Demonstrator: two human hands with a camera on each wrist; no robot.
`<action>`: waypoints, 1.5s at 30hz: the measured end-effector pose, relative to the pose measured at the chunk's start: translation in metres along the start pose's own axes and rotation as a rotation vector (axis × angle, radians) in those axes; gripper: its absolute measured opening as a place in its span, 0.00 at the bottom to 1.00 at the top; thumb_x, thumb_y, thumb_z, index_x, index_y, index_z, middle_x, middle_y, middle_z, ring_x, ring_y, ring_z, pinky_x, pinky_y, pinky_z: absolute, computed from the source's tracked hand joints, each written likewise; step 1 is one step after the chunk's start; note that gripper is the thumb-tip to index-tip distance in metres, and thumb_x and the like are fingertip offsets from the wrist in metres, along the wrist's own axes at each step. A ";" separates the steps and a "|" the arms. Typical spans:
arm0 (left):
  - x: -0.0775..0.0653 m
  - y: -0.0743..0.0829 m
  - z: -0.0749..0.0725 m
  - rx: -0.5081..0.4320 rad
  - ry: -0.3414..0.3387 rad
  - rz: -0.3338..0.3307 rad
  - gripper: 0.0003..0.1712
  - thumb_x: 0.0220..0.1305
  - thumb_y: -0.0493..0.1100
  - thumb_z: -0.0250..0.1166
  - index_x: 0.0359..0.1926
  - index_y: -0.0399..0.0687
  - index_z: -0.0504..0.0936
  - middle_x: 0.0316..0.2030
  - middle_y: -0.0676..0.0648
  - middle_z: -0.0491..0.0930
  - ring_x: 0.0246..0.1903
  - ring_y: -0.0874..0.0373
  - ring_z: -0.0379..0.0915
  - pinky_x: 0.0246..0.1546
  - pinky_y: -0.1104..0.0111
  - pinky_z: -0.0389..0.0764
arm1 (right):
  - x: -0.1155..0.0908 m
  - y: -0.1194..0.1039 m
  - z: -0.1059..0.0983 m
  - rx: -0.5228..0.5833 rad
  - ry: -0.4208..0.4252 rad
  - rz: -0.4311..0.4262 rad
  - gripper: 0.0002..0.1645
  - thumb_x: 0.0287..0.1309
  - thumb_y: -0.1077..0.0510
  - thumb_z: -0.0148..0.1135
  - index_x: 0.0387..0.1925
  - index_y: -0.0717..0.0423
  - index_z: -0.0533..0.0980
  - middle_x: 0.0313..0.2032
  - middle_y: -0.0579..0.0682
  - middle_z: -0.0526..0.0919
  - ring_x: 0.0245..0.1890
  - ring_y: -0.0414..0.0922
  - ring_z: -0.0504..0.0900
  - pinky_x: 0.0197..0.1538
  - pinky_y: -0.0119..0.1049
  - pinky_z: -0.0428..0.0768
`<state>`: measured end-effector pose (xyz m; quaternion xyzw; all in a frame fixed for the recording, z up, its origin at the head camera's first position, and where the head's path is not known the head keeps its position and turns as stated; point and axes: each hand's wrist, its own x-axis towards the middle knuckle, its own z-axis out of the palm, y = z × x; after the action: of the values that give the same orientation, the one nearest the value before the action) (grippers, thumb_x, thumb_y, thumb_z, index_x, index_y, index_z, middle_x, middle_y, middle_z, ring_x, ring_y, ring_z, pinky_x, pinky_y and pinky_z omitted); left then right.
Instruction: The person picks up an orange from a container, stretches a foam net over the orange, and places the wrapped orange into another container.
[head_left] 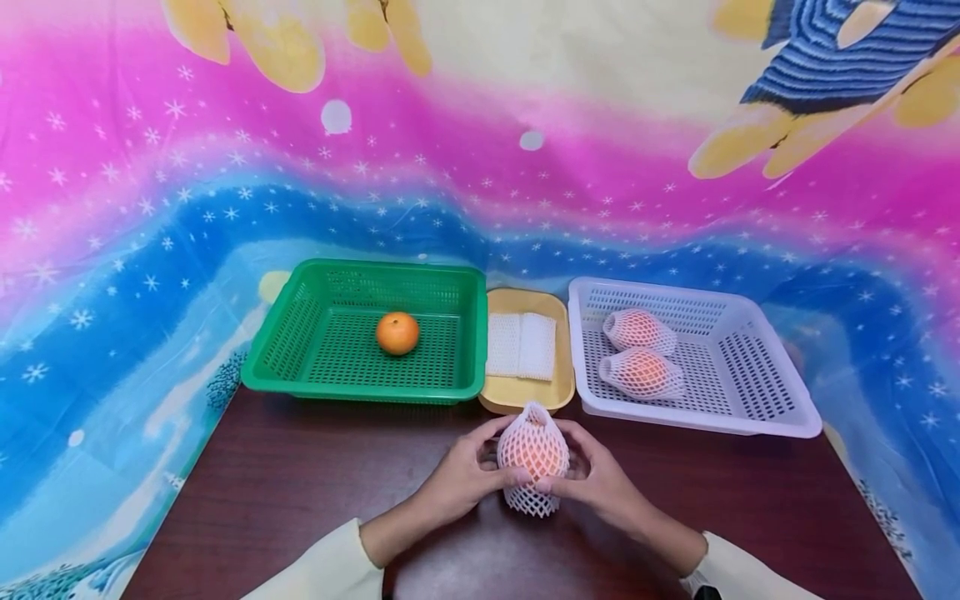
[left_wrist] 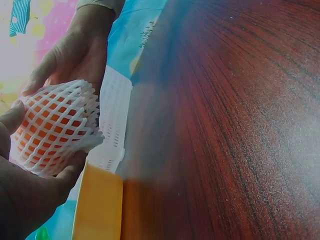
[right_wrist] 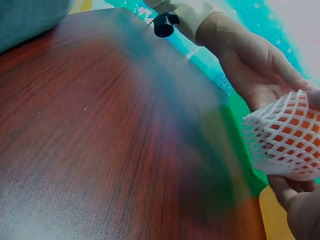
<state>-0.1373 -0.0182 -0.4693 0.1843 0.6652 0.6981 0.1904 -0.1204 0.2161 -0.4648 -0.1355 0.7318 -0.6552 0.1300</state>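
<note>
Between both hands, above the front of the table, is an orange wrapped in a white foam net sleeve. The left hand grips it from the left, thumb across the near side. From the right, the right hand holds it the same way, its thumb close to the other thumb. The net's open lower end hangs below the fruit, and its top gathers to a narrow neck. In the right wrist view the sleeve's loose mesh edge extends past the orange.
A green basket holding one bare orange stands at the back left. Beside it sits a yellow tray with flat white foam nets. At the right, a white basket contains two net-wrapped oranges. A patterned cloth hangs behind.
</note>
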 end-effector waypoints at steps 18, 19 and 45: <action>0.026 0.015 0.010 0.126 0.013 0.058 0.32 0.77 0.48 0.59 0.76 0.44 0.66 0.66 0.38 0.77 0.61 0.45 0.79 0.61 0.57 0.81 | 0.002 -0.036 -0.027 -0.442 0.199 -0.072 0.50 0.42 0.61 0.81 0.68 0.61 0.66 0.58 0.62 0.78 0.53 0.44 0.80 0.57 0.36 0.81; 0.030 0.018 0.013 0.154 0.026 0.072 0.30 0.79 0.49 0.55 0.75 0.42 0.67 0.64 0.39 0.79 0.61 0.46 0.79 0.62 0.56 0.80 | 0.005 -0.042 -0.034 -0.506 0.233 -0.071 0.52 0.40 0.61 0.82 0.68 0.61 0.66 0.58 0.61 0.78 0.54 0.47 0.80 0.56 0.38 0.80; 0.128 0.023 0.088 1.652 0.004 0.579 0.16 0.72 0.38 0.59 0.57 0.52 0.82 0.51 0.55 0.87 0.57 0.59 0.80 0.57 0.66 0.80 | 0.093 -0.059 -0.305 -1.426 0.049 0.258 0.55 0.43 0.60 0.80 0.69 0.68 0.58 0.63 0.78 0.59 0.61 0.76 0.61 0.58 0.75 0.70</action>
<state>-0.2027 0.1219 -0.4421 0.4237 0.8855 0.0139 -0.1901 -0.3173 0.4577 -0.3744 -0.0851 0.9939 -0.0011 0.0697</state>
